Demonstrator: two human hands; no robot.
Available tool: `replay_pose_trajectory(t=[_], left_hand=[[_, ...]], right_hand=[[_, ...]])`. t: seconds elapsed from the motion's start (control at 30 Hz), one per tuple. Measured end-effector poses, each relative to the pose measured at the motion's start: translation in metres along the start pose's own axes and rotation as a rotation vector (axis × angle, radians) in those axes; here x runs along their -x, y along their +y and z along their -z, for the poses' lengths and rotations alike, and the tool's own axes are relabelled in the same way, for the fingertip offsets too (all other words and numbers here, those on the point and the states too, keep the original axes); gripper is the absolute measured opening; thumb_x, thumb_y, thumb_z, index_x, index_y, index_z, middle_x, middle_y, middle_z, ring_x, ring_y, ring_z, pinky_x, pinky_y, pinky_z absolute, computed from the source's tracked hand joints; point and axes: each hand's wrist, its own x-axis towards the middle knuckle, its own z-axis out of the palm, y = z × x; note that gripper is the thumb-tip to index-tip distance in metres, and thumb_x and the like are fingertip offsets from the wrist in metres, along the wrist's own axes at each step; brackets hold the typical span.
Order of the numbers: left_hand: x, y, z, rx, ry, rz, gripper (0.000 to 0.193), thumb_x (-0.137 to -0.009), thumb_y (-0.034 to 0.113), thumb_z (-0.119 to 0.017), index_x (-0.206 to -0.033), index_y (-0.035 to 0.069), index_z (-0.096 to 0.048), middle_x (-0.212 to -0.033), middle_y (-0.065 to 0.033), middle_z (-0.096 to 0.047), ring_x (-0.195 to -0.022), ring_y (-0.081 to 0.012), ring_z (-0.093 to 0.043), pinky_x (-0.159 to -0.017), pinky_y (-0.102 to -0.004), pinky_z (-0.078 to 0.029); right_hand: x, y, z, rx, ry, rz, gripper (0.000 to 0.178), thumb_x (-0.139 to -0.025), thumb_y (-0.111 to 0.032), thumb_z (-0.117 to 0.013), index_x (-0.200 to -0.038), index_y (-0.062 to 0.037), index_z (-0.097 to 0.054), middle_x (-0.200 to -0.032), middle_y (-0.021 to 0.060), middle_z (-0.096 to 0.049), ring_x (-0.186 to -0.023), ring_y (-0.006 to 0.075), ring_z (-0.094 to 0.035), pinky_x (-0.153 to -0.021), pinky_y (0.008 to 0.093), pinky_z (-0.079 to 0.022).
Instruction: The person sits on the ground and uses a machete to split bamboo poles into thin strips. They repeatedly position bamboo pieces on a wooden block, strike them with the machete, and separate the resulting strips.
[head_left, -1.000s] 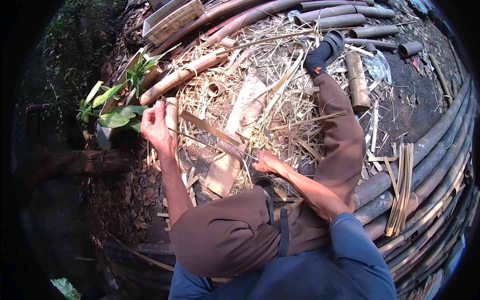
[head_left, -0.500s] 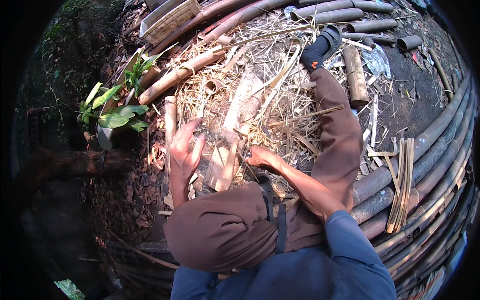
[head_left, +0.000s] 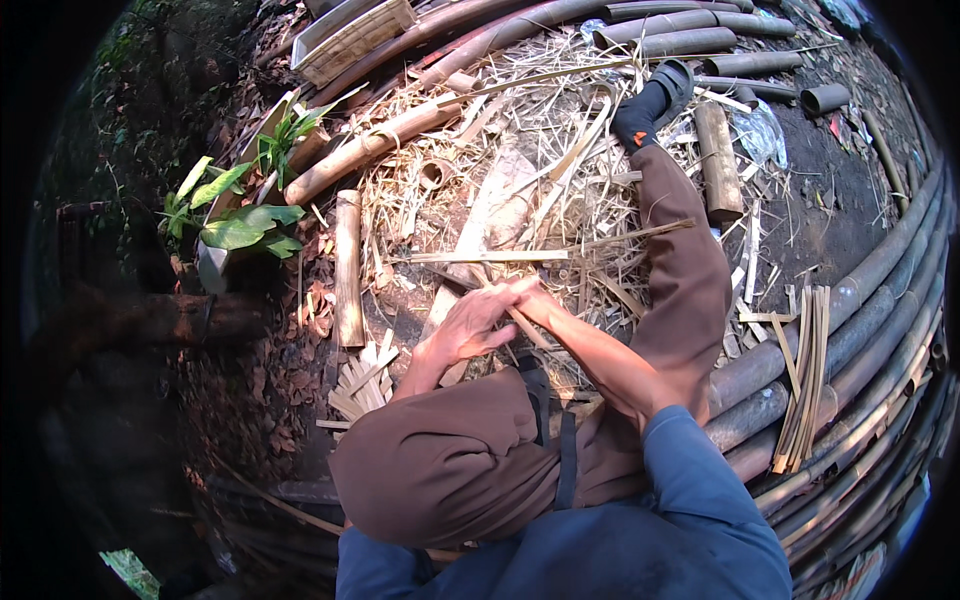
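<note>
My left hand [head_left: 468,326] lies over a narrow bamboo strip [head_left: 527,328], its fingers bent around it and its thumb apart below. Touching it from the right is my closed right hand [head_left: 522,291]. A dark, narrow knife blade [head_left: 457,276] seems to stick out beyond the hands; its handle is hidden in my right hand. Part of the bamboo strip is covered by the hands. Just past them, a pale flat bamboo slat [head_left: 490,256] lies crosswise. Under the hands, a light wooden board or block [head_left: 440,310] is partly visible.
Bamboo shavings [head_left: 590,215] litter the ground. A short bamboo piece [head_left: 348,270] lies left, near cut slats [head_left: 365,382]. Long bamboo poles [head_left: 755,360] curve along the right, with a bundle of strips [head_left: 806,380] across them. A crate [head_left: 355,45] and a leafy plant [head_left: 240,228] stand at far left.
My left hand, open and apart before, has moved right and come against my right hand and the strip. A pale slat now lies crosswise beyond the hands.
</note>
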Motion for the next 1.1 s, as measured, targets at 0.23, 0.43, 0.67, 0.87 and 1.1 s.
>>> replay_pose_trajectory(t=[0.23, 0.43, 0.67, 0.87, 1.1], left_hand=[[0.026, -0.022, 0.06, 0.267, 0.634, 0.547, 0.023, -0.097, 0.019, -0.057, -0.109, 0.003, -0.067, -0.099, -0.0129, -0.07, -0.087, -0.0186, -0.067, -0.074, -0.0319, -0.06], [0.058, -0.049, 0.072, 0.498, 1.116, 0.592, 0.027, -0.1, 0.019, -0.052, -0.109, -0.004, -0.062, -0.095, -0.0106, -0.065, -0.085, -0.0161, -0.065, -0.064, -0.0277, -0.061], [0.058, -0.044, 0.089, 0.056, 1.374, 0.584, 0.024, -0.1, 0.017, -0.051, -0.109, -0.003, -0.062, -0.096, -0.0092, -0.065, -0.082, -0.0129, -0.063, -0.065, -0.0269, -0.059], [0.085, -0.061, 0.104, 0.183, 1.358, 0.647, 0.024, -0.1, 0.019, -0.052, -0.112, -0.001, -0.059, -0.093, -0.0099, -0.064, -0.078, -0.0145, -0.063, -0.065, -0.0253, -0.056], [0.063, -0.059, 0.032, 0.487, 1.343, 0.771, 0.027, -0.098, 0.016, -0.052, -0.114, -0.004, -0.058, -0.098, -0.013, -0.063, -0.085, -0.0193, -0.064, -0.07, -0.0318, -0.059]], right_hand=[[0.021, 0.04, 0.003, 0.349, 0.074, -0.116, 0.037, -0.091, -0.035, -0.054, -0.093, 0.0015, -0.061, -0.067, 0.0109, -0.059, -0.062, 0.0203, -0.055, -0.06, 0.0342, -0.046], [0.064, 0.012, 0.012, 0.434, 0.062, -0.039, 0.042, -0.081, -0.035, -0.06, -0.098, 0.0023, -0.066, -0.079, 0.0263, -0.066, -0.077, 0.041, -0.066, -0.07, 0.046, -0.051], [0.091, -0.027, 0.028, 0.385, -0.108, -0.042, 0.043, -0.084, -0.032, -0.06, -0.113, -0.0009, -0.064, -0.086, 0.0212, -0.067, -0.078, 0.0307, -0.066, -0.071, 0.0413, -0.05], [0.093, 0.004, 0.012, 0.387, 0.061, -0.141, 0.052, -0.082, -0.035, -0.059, -0.118, 0.0028, -0.062, -0.079, 0.0226, -0.067, -0.074, 0.0353, -0.066, -0.074, 0.0401, -0.052], [0.067, 0.012, 0.024, 0.269, 0.567, -0.283, 0.049, -0.083, -0.026, -0.054, -0.124, -0.0003, -0.053, -0.075, 0.0192, -0.066, -0.064, 0.0313, -0.066, -0.066, 0.0447, -0.051]])
